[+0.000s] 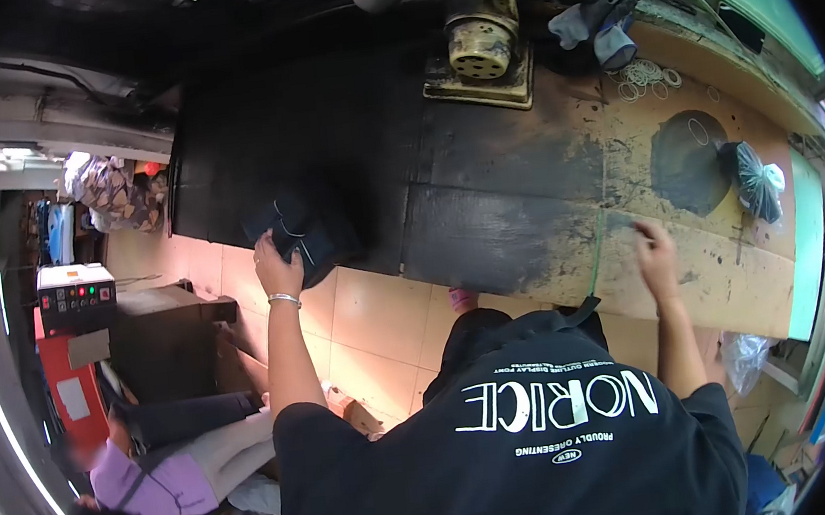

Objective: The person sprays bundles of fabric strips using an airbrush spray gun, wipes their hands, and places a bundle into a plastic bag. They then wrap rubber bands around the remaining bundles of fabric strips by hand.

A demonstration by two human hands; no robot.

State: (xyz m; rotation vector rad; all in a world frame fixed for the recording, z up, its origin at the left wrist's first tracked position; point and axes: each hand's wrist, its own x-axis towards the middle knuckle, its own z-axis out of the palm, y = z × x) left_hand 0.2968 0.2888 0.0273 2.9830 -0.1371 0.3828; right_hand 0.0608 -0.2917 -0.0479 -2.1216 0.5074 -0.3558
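At the near edge of the dark table (297, 119), my left hand (278, 269) grips a black item (283, 221) with thin pale lines on it. The item's shape is hard to make out against the black surface. To the right, my right hand (656, 257) is raised over the brown, stained part of the table, its fingers curled in. Whether those fingers hold anything is too small to tell. A thin green strip (597, 253) runs toward the table edge, left of my right hand.
A yellowish machine head on a base (482, 54) stands at the table's back. Rubber bands (650, 82) and a tied plastic bag (759, 183) lie at the right. Another person in a purple top (160, 485) is at lower left, near a control box (77, 296).
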